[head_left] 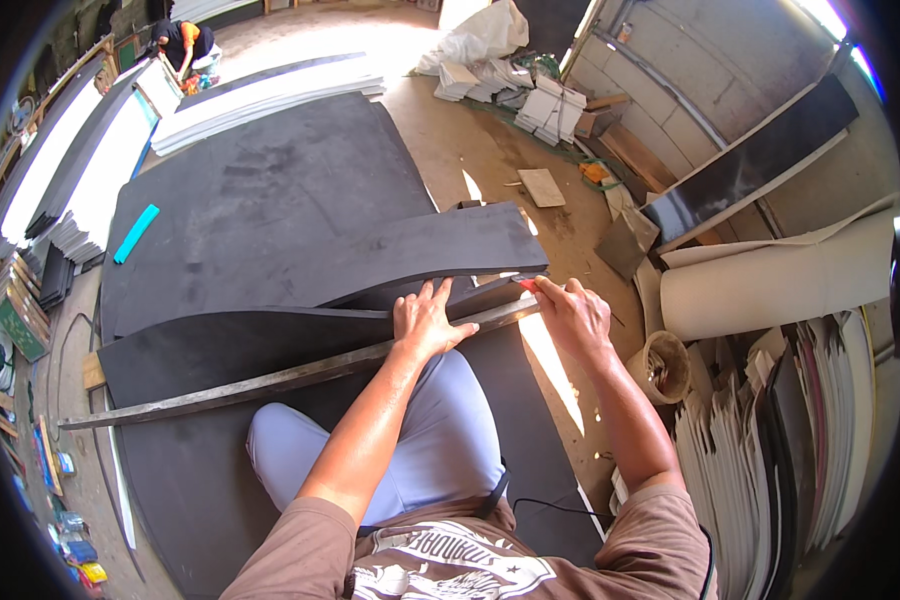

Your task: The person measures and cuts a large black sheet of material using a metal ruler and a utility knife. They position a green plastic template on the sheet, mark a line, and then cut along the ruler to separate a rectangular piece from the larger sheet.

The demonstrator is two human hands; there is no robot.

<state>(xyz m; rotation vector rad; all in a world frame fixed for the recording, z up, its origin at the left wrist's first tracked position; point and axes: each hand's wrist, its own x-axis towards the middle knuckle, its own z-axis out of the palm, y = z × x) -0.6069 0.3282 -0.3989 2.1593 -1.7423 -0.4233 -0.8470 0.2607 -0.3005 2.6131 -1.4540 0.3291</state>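
Note:
My left hand lies with fingers spread over a long metal straightedge, its fingertips on the black foam-like sheet beyond it. The bar runs slantwise across the sheet, from the far left to my right hand. My right hand is closed round a small red cutter at the bar's right end, by the sheet's right edge; its blade is hard to make out. Just past my hands, a curled black strip rises in a wave. I sit on the black material, knees bent under my arms.
A turquoise bar lies on the large black sheet. White and black sheet stacks stand farther off, where another person bends down. To the right are a white roll, a bucket and upright sheets.

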